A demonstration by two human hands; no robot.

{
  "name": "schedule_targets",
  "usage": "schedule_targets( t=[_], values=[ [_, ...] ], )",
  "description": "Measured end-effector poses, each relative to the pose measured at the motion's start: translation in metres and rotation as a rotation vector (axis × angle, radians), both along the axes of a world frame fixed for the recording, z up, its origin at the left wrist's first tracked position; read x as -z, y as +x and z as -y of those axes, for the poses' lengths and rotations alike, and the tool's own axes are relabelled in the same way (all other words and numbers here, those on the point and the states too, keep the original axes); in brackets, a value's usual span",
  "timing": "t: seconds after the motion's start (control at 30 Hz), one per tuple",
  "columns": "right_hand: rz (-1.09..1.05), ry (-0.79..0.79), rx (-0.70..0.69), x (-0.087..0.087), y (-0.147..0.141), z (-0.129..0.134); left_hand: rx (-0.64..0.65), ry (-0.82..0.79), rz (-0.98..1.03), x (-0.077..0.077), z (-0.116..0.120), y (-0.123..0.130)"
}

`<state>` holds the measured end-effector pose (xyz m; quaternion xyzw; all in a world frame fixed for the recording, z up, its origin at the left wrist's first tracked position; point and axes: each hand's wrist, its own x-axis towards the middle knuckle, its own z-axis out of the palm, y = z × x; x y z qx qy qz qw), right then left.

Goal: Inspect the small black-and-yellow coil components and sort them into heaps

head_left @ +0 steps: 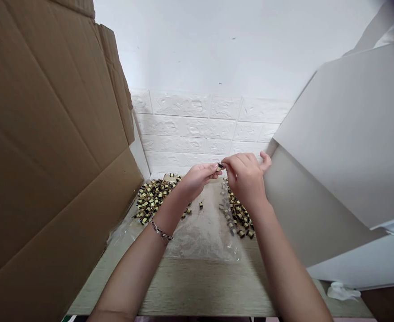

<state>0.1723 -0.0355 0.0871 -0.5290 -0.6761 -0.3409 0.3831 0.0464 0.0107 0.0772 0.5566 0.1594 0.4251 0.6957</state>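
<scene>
A small yellow-and-black transformer (pixel 219 167) is held up above the table between both hands. My left hand (pixel 202 175) pinches it from the left, between thumb and fingers. From the right, the thumb and forefinger of my right hand (pixel 247 176) close at its edge, with the little finger sticking out. Whether those fingertips grip the body or a thin wire on it is too small to tell. Below lies a clear plastic bag (pixel 203 239) with a few loose transformers on it. A pile of transformers (pixel 153 197) sits at the left, another pile (pixel 239 210) at the right.
A tall cardboard sheet (pixel 56 147) walls off the left side. White panels (pixel 348 134) stand at the right, and a white brick-pattern wall (pixel 197 129) closes the back. Crumpled white plastic (pixel 343 291) lies at the front right of the wooden table (pixel 203 286).
</scene>
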Motion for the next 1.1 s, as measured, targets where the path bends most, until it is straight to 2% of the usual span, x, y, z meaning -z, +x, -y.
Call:
schedule_targets(
  t=[0.3,0.47,0.73,0.93,1.1],
  values=[
    [0.064,-0.058,-0.015,0.002,0.000,-0.001,-0.042,-0.037,0.006,0.002,-0.002,0.000],
    [0.055,-0.081,-0.024,0.003,0.000,-0.003,-0.106,0.053,-0.009,0.005,-0.003,0.004],
    [-0.042,-0.058,-0.082,0.001,0.001,-0.001,-0.350,0.255,-0.068,0.003,0.002,0.010],
    [-0.071,-0.002,-0.074,0.002,-0.001,-0.002,-0.360,0.276,-0.032,0.007,-0.001,0.010],
    [-0.057,-0.017,-0.052,0.003,-0.002,-0.003,-0.396,0.290,-0.042,0.009,-0.002,0.012]
  ],
)
